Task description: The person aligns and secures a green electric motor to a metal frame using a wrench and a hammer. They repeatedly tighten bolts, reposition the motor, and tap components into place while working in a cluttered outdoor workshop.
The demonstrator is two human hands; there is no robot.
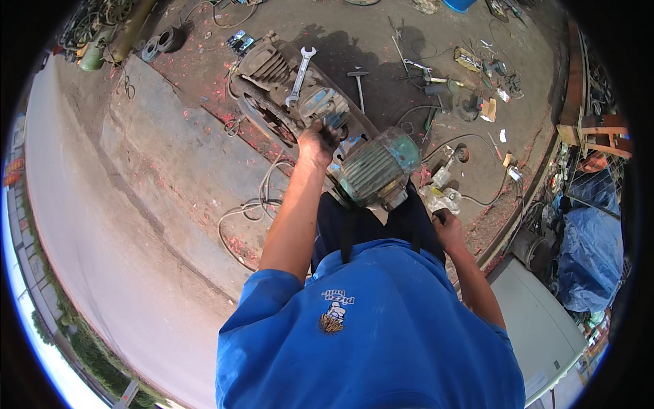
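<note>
My left hand (317, 144) reaches forward, fingers closed at a small dark and bluish part I cannot make out, against a round, worn metal housing (323, 103). Beyond it, a large open-ended wrench (300, 76) lies on the machine beside a finned metal cylinder (266, 66). A spoked pulley wheel (270, 117) shows along the machine's left side. Nearest my legs sits a green finned electric motor (380, 167). My right hand (447, 230) hangs low at my right side with curled, dark fingertips; whether anything is in them is hidden. Next to it is a crumpled clear plastic bag (441, 198).
A hammer (358, 87) lies on the ground past the machine. Several tools and cables are scattered farther right. A looped hose (262, 202) runs on the ground at left. A light grey cabinet (535, 320) and a blue tarp (591, 255) stand at right.
</note>
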